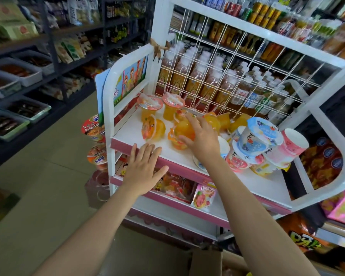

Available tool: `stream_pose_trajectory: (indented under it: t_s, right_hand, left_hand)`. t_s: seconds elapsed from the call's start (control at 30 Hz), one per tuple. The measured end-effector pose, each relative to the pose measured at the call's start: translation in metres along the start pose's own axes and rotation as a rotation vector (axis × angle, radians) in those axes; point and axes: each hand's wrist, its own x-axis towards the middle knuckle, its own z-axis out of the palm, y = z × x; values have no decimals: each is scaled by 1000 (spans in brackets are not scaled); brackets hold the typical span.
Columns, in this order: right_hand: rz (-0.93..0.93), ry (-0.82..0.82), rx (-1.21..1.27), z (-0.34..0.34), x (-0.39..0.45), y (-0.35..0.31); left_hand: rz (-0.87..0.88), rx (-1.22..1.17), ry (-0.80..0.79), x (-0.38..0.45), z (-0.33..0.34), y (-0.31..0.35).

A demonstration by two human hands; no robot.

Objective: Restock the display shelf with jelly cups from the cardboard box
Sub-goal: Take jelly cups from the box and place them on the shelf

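Note:
Several orange jelly cups lie and stand on the top white shelf (pixel 127 132) of the pink-trimmed display rack. My right hand (pixel 202 136) reaches over the shelf and grips a tipped orange jelly cup (pixel 182 129) near the middle. Another orange cup (pixel 153 128) lies on its side just left of it, and two upright cups (pixel 149 108) stand at the back. My left hand (pixel 142 166) hovers flat, fingers spread, over the shelf's front pink edge, holding nothing. A corner of the cardboard box (pixel 207 261) shows at the bottom.
Blue and pink lidded cups (pixel 261 140) are piled on the shelf's right side. A white wire grid (pixel 217 76) backs the shelf, with bottled drinks behind. Packaged jellies (pixel 203 198) fill the lower shelf. Instant noodle bowls (pixel 93 128) hang at the rack's left; dark store shelving lines the aisle.

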Motion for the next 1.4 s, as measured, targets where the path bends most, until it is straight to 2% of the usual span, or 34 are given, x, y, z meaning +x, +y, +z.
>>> stream_pose_trajectory:
  t_s: [0.13, 0.2, 0.27, 0.3, 0.33, 0.47, 0.57, 0.7, 0.8, 0.93, 1.07, 1.2, 1.4]
  right_hand:
    - [-114, 250, 296, -27, -50, 0]
    - [-111, 345, 373, -42, -101, 11]
    - [-47, 383, 381, -47, -154, 38]
    - [10, 373, 365, -41, -180, 58]
    - [93, 334, 348, -32, -205, 81]
    - [514, 65, 318, 26, -307, 171]
    - [801, -201, 302, 71, -387, 229]
    - [971, -379, 323, 131, -489, 287]
    - [1045, -495, 344, 167, -539, 319]
    - [1054, -620, 368, 208, -585, 363]
    - [1179, -717, 367, 236, -625, 398]
    - [1239, -662, 345, 253, -644, 410]
    - [1328, -542, 338, 257, -651, 413]
  left_hand:
    - [-61, 20, -14, -9, -24, 13]
    - [-57, -87, 128, -27, -36, 37]
    - [22, -266, 302, -52, -37, 74]
    - [58, -343, 318, -63, -27, 94]
    - [85, -387, 264, -72, -9, 113]
    - [171, -442, -226, -108, 100, 183]
    - [150, -434, -538, -145, 181, 227]
    - [118, -391, -676, -195, 267, 282]
    - [10, -376, -727, -236, 315, 318]
    - [-81, -271, -592, -281, 371, 345]
    - [-181, -186, -465, -293, 404, 362]
    - [-177, -94, -387, -301, 417, 366]
    - [-167, -72, -362, -304, 421, 367]
